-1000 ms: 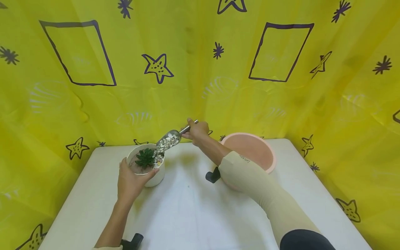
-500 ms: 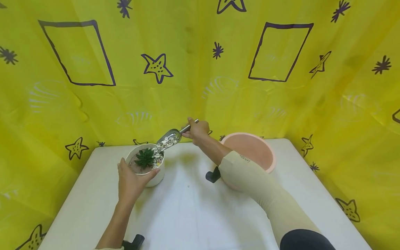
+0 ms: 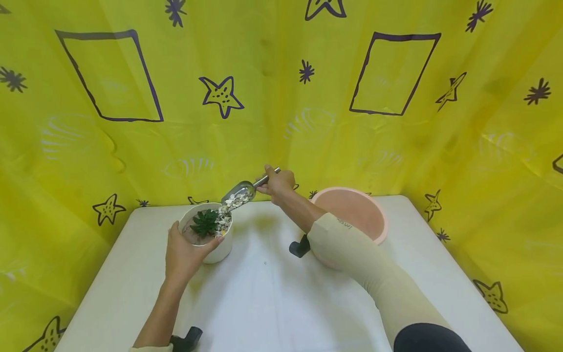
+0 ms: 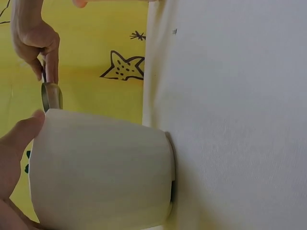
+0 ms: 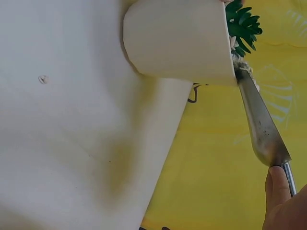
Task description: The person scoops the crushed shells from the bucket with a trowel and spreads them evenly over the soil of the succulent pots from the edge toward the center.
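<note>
Left hand (image 3: 186,254) curls round the pot (image 3: 222,250) from seven o'clock; right hand (image 3: 279,186) grips the scoop (image 3: 245,187) at two. Only the head view shows stones (image 3: 236,200) inside its bowl.

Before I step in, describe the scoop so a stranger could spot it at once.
On the white table, before the yellow curtain, find the white pot with the green plant. Over its far right rim tips the scoop, its thin handle in the right hand. Pale stones lie in it, and unlike the pot and the pink bucket, it is shiny metal.
</note>
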Motion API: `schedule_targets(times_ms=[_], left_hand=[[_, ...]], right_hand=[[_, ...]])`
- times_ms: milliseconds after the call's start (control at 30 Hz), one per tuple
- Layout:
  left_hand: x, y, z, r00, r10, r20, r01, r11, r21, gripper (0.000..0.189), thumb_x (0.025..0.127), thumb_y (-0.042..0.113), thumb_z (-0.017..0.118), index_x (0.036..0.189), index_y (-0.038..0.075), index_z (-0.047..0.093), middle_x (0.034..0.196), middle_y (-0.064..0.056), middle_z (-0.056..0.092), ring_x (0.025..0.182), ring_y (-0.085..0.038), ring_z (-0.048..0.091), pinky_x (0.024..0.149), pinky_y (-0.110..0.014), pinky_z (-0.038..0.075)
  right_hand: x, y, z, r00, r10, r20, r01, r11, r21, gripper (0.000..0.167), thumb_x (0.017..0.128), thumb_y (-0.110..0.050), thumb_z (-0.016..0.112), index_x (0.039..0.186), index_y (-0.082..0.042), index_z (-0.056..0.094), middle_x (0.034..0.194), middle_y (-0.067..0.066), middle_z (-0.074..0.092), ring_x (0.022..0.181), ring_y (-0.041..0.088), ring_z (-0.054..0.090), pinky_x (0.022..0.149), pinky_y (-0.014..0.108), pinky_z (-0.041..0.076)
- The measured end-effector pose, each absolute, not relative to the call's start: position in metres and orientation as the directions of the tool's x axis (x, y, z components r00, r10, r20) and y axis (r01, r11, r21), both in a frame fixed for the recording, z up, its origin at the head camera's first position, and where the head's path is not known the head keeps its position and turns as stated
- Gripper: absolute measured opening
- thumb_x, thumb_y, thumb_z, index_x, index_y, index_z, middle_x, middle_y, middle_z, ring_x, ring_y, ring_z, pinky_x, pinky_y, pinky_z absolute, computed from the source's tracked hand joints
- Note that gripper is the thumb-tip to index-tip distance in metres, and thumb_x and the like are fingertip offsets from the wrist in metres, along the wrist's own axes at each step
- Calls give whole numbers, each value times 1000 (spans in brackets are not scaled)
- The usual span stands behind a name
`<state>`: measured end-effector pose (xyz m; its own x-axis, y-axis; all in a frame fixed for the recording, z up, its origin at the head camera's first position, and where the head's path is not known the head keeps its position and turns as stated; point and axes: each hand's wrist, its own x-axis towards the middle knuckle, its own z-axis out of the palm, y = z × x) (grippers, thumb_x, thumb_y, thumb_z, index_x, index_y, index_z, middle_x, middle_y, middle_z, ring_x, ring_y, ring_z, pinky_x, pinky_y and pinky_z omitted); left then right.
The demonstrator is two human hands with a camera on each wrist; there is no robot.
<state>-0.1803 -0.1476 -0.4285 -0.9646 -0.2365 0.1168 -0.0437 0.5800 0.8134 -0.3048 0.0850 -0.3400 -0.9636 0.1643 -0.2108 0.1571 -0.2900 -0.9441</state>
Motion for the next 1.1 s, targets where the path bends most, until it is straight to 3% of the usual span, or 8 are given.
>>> schedule_targets(times_ms=[300,633,833,967,1100], left_hand=[[-185,-160,-425,-988,-122,95,4,592,806,117,82,36,91,161,-10,19,159,-34,33,146,-52,35,114,-69,35],[-189,-168,-422,-999,-26,34,13,590,807,124,84,40,88,164,-8,6,165,-35,21,150,-53,26,117,-68,31],[-182,-154,-425,-993,-113,16,-46,528,848,133,83,39,90,165,-3,-6,168,-33,9,152,-54,20,118,-68,29],[-179,-140,-425,-975,-218,37,-94,559,824,141,78,51,91,165,-5,-5,168,-37,0,149,-60,20,115,-71,30],[-177,-131,-425,-961,-273,45,-131,591,796,144,75,58,91,164,-7,-1,166,-40,1,147,-62,22,112,-73,34]], right_hand=[[-307,86,-341,-964,166,-206,152,-289,-945,40,109,-21,62,123,16,60,119,35,69,103,41,74,73,33,64],[-309,86,-342,-966,161,-203,152,-283,-947,38,109,-22,61,122,15,61,120,36,68,103,41,74,74,33,64],[-310,86,-343,-965,165,-204,148,-298,-943,38,109,-21,61,121,14,61,117,35,69,102,41,74,75,35,64],[-311,86,-343,-966,165,-200,143,-305,-942,37,109,-21,60,122,15,60,117,35,69,103,42,74,76,35,64],[-310,86,-344,-965,168,-199,142,-303,-942,37,109,-21,60,121,14,60,116,35,69,103,42,74,75,34,64]])
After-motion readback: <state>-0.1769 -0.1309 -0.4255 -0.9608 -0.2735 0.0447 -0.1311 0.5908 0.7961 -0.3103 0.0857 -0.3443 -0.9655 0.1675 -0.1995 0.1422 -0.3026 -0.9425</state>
